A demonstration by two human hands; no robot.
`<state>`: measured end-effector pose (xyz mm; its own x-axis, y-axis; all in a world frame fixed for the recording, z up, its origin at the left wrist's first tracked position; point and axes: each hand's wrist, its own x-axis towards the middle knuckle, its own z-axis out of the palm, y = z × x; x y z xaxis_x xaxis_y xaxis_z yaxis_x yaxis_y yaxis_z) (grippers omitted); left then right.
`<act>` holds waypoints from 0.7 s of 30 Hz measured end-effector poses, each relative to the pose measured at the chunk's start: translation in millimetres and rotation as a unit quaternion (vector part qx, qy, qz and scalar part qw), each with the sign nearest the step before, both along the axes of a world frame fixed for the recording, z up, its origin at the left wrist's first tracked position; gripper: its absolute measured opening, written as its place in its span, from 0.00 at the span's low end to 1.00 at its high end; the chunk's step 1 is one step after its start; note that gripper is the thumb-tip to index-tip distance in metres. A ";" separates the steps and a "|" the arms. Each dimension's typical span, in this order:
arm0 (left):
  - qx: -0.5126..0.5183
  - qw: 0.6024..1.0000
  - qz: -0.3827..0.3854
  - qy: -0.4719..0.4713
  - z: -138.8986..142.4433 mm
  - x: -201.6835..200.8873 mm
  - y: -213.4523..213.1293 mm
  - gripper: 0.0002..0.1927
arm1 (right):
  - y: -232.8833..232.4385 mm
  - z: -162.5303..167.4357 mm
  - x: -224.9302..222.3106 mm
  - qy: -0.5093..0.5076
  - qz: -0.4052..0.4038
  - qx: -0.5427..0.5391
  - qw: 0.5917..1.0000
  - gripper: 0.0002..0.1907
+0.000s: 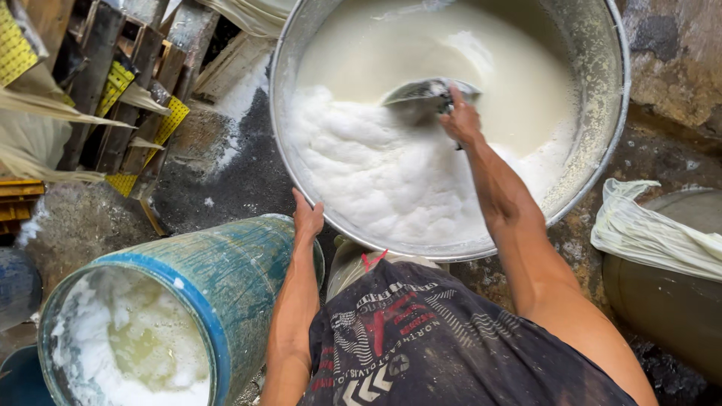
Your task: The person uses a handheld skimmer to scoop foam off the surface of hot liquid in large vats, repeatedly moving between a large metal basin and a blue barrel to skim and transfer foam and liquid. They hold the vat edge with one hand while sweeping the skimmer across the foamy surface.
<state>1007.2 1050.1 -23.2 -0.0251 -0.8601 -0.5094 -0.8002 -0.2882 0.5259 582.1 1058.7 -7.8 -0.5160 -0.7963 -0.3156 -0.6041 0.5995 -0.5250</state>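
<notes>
- The big metal basin (602, 90) fills the upper middle of your view, holding milky white liquid (519, 83) with a thick bank of foam (376, 173) on your near-left side; work along that bank's edge and you will take froth rather than liquid.
- The blue drum (226, 278) tilts at lower left, mouth towards you, just beside the basin.
- Your left hand (307, 218) rests on the drum's upper edge; I cannot tell how firmly its fingers grip.
- Your right hand (461, 120) is clenched around the scoop (421, 94), which lies in the basin, long axis roughly level, bowl pointing left. Keep it shallow.
</notes>
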 end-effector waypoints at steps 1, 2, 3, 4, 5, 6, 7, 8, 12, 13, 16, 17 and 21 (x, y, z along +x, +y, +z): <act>0.007 1.000 0.004 0.000 2.3 1.7 0.1 0.51 | 12.0 0.3 -1.7 0.000 -0.012 -0.002 1.000 0.45; 0.014 1.000 0.007 0.002 5.6 1.2 0.8 0.51 | 24.4 0.6 -4.7 0.000 -0.025 -0.005 1.000 0.45; 0.022 1.000 0.011 0.004 8.5 1.6 1.5 0.50 | 37.1 -0.1 -7.0 -0.001 -0.048 0.002 0.999 0.45; 0.028 1.000 0.011 0.009 11.2 1.6 1.4 0.50 | 50.0 -1.3 -10.5 -0.001 -0.071 0.009 0.997 0.45; 0.035 0.999 0.011 0.014 13.2 2.4 1.1 0.51 | 63.3 -3.3 -14.2 0.009 -0.077 -0.012 0.997 0.46; 0.042 0.999 0.009 0.018 14.7 3.5 0.9 0.51 | 76.7 -5.7 -18.2 0.018 -0.084 -0.034 0.996 0.47; 0.035 0.999 0.008 0.026 15.7 3.9 1.2 0.51 | 90.7 -8.3 -21.8 0.023 -0.087 -0.055 0.994 0.47; 0.028 0.999 0.006 0.033 16.4 4.5 1.4 0.51 | 105.2 -10.3 -24.6 0.027 -0.091 -0.076 0.993 0.46; 0.027 0.998 0.008 0.051 14.3 8.5 1.2 0.51 | 166.3 -22.7 -32.7 -0.071 -0.224 -0.069 0.970 0.45; 0.025 0.998 0.005 0.053 12.9 8.9 0.6 0.51 | 178.6 -26.0 -31.1 -0.094 -0.243 -0.093 0.961 0.45; 0.027 0.998 0.003 0.052 6.5 10.2 0.3 0.52 | 216.1 -31.0 -26.6 -0.184 -0.320 -0.141 0.919 0.47; 0.030 0.998 0.005 0.051 3.6 10.2 0.0 0.52 | 226.6 -32.1 -24.2 -0.227 -0.358 -0.145 0.894 0.49; 0.010 0.998 0.004 0.060 -8.9 11.0 0.0 0.52 | 245.5 -44.8 -2.7 -0.322 -0.469 -0.145 0.809 0.53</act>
